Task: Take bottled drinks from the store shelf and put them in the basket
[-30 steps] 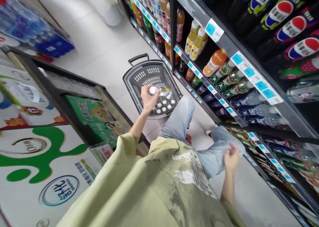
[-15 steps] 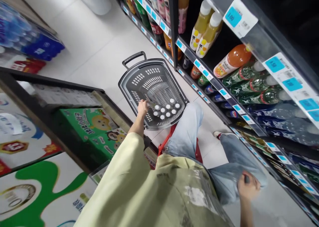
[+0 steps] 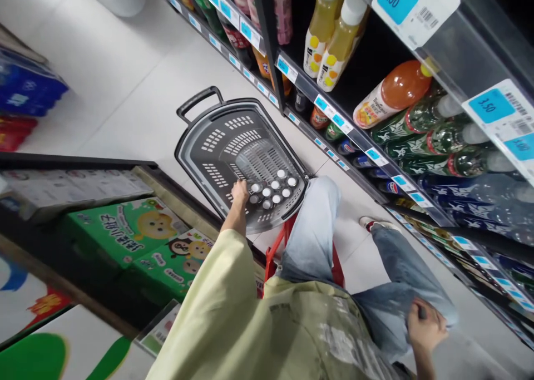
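1. The bottles (image 3: 276, 184) stand bunched in the lower right part of the basket (image 3: 221, 154), at the centre of the frame, showing little but their caps.
2. The left hand (image 3: 240, 192) is inside the basket, at the bunch's left edge, fingers curled in. Whether they grip a bottle, I cannot tell.
3. The step looks like settling bottles in the basket; a bottle is best handled by its neck, kept upright and let go only once its base sits flat.
4. Nudging sideways should be gentle, since close-set bottles could tip one another; packing towards the knee (image 3: 323, 193) would keep them braced by the wall.
5. The right hand (image 3: 428, 324), lower right of the frame, lies by the other leg, fingers loosely folded; a small dark patch shows between them, held thing or shadow, I cannot tell.
6. Bottle bodies and labels are mostly hidden, and the red thing (image 3: 271, 257) below the thigh is partly covered.
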Available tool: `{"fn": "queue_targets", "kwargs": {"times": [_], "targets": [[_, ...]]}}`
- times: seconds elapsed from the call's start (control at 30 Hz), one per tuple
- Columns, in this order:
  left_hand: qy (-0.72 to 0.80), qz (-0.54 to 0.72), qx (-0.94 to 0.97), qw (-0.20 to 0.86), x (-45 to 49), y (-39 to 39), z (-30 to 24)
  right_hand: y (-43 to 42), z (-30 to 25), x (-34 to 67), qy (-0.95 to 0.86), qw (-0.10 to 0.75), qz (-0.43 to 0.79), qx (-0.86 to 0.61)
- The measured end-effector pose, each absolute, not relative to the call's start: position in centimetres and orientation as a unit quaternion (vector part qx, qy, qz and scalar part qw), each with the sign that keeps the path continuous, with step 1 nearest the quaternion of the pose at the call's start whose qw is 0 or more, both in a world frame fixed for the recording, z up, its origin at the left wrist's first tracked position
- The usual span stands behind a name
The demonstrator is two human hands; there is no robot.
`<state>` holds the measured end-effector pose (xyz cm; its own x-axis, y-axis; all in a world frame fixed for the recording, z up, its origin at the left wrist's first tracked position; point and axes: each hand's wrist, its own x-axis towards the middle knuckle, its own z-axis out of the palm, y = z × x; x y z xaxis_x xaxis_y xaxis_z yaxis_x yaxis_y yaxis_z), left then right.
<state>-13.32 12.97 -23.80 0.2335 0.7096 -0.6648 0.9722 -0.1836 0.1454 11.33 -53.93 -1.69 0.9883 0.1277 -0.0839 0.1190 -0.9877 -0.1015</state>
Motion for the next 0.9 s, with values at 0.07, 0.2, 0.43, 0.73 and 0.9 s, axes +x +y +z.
{"fn": "queue_targets", "kwargs": {"times": [0.07,0.2,0.43,0.73,0.9], "targets": [[0.577,-0.24,0.728,0.283,-13.2,12.6,-24.2,-53.6,-1.7,11.4,-0.062,0.046,0.041,-0.996],[0.572,-0.234,0.725,0.304,-13.0,13.1,-24.0,-52.3,-2.1,11.9,-0.068,0.033,0.023,-0.997],[0.564,-0.112,0.758,0.308,-11.4,13.2,-18.7,-50.9,-3.9,13.5,-0.133,0.03,0.018,-0.991],[0.513,0.092,0.764,0.382,-5.1,-4.1,-10.0,-49.5,-6.0,13.8,-0.116,0.136,-0.03,-0.983],[0.309,0.104,0.845,0.425,-1.3,-11.8,-6.3,-51.3,-7.2,13.0,-0.089,0.197,-0.061,-0.975]]}}
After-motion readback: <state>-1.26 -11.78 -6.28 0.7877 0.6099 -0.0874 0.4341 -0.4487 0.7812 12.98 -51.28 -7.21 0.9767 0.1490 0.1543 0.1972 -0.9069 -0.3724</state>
